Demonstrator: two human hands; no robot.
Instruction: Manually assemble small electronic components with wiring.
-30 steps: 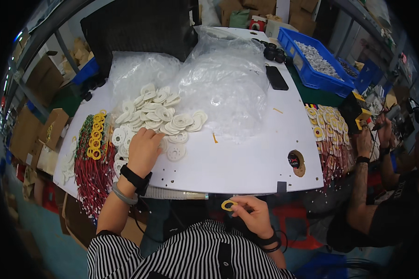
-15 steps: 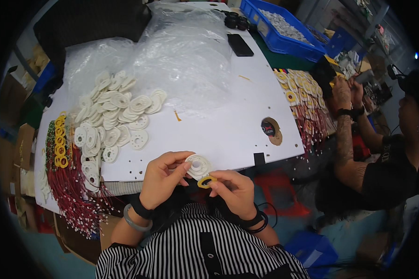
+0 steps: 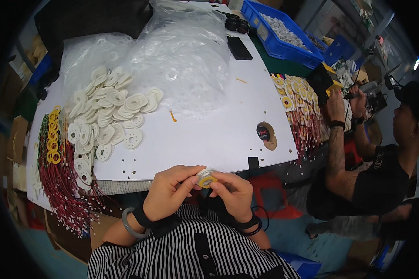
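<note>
Yellow ring [image 3: 207, 182] moved over white disc [image 3: 205, 172], stacked between the hands [image 3: 169, 193], left pinching disc, right ring.

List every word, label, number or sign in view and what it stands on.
Black disc in the hole of the tabletop: white lettering, red mark; wording not transcribed.
Co-worker's black shirt: pale lettering, too blurred to read.
Held white disc and yellow ring: no lettering discernible.

One held ring [image 3: 202, 181], one phone [image 3: 239, 48]

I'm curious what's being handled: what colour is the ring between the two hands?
The ring is yellow; the head view shows it best.
</note>
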